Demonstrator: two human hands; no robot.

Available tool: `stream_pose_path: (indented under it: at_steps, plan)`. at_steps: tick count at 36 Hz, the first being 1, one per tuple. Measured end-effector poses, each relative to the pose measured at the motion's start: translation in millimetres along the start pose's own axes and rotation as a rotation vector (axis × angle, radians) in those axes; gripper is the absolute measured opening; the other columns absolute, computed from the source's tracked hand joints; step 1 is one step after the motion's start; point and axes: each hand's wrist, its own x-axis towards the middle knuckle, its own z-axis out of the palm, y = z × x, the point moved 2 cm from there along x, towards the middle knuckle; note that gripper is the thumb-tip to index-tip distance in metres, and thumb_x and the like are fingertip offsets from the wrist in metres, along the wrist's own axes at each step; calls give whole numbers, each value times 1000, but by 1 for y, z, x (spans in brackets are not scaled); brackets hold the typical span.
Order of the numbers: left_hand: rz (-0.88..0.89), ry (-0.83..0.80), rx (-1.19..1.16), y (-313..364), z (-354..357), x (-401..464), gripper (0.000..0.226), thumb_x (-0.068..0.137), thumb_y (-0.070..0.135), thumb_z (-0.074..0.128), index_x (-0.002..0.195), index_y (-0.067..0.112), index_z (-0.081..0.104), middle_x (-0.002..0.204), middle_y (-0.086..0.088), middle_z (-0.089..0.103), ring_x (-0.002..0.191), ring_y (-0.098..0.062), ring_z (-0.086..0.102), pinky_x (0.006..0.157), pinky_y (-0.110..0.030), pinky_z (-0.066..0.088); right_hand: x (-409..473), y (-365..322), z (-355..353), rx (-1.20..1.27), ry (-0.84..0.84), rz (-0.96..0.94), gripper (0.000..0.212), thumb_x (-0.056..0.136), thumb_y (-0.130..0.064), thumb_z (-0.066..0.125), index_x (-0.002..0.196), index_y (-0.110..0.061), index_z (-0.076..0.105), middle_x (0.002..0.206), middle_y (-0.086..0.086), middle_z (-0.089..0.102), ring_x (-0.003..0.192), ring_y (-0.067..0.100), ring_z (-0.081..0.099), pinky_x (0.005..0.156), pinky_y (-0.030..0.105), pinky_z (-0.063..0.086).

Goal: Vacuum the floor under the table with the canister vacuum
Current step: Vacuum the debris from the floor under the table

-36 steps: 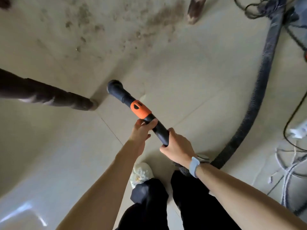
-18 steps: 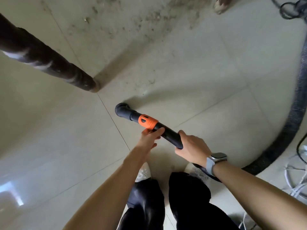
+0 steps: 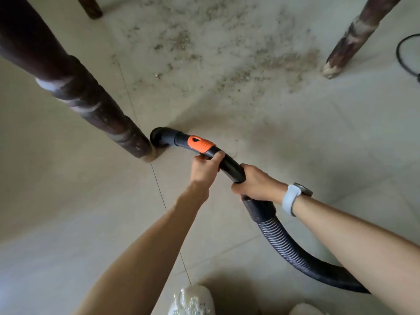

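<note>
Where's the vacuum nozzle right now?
In the head view, the nozzle sits left of centre on the floor, right beside the foot of the near-left table leg, ahead of the left hand.

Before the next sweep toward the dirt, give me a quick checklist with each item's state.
1. Left hand grips the vacuum handle: ok.
2. Right hand grips it near the hose: ok.
3. Nozzle down at the floor: ok.
4. Nozzle clear of the table leg: not ok, right beside its foot.
5. Dirt picked up: not ok.
6. Suction on: cannot tell.
</note>
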Motion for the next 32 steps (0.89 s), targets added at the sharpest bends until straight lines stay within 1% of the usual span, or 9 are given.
stream_pose_path:
  at_steps: [3,7,11,14,20,23,25,28,32]
  plan:
    - [2,35,-31,6,-5,10,22,90,23,59,71,16,50,74,-3,55,65,-15,50,58,-25,38,14,-10,-1,64,-18,-21,18,79,-7,59,84,-17,45,72,8,62,63,25,65,62,32,52]
    - [4,50,-47,13,-16,16,20,89,23,59,73,15,50,79,-6,53,65,-14,48,54,-23,34,23,-24,1,123,-38,-33,17,80,-5,58,92,-9,47,68,10,63,67,29,66,72,38,54]
    - [14,5,-36,9,-23,13,17,90,23,57,77,17,49,85,-7,53,71,-15,46,56,-24,33,21,-34,7,283,-83,-3,17,82,-2,58,89,-13,47,72,11,60,60,25,62,59,32,53]
    - [24,-20,-64,2,-23,6,17,91,23,59,79,20,47,83,-3,54,77,-15,49,59,-23,36,15,-31,12,286,-90,-19,14,88,-13,58,96,-13,47,66,9,59,52,24,60,51,28,49]
    - [15,-107,-82,-15,-11,-11,14,92,21,56,79,20,50,85,-3,58,79,-15,54,60,-21,38,-20,-12,22,30,71,-22,22,91,-32,55,98,-15,43,66,2,60,43,15,60,43,20,44]
    - [29,-135,-82,-24,-8,-17,15,93,22,55,80,20,49,81,1,56,75,-11,53,59,-18,40,-38,-1,27,-38,91,3,24,91,-35,55,99,-17,41,70,3,62,48,18,64,45,25,49]
    - [49,-185,-97,-35,-6,-22,9,94,25,56,92,17,53,85,2,59,76,-7,56,59,-13,43,-47,6,28,-75,102,20,24,90,-36,55,95,-18,40,70,4,63,50,19,66,48,30,51]
    - [37,-239,-130,-50,-5,-31,35,90,32,61,116,12,50,93,5,64,82,-4,59,65,-14,42,-61,15,29,-194,138,31,26,89,-39,54,93,-20,38,67,4,62,53,23,64,51,35,51]
    - [-13,-210,-118,-59,-6,-36,37,85,46,66,108,20,53,98,5,63,83,-9,60,70,-23,42,-81,31,36,-373,178,44,28,90,-43,51,94,-21,34,61,-1,53,48,21,52,45,29,38]
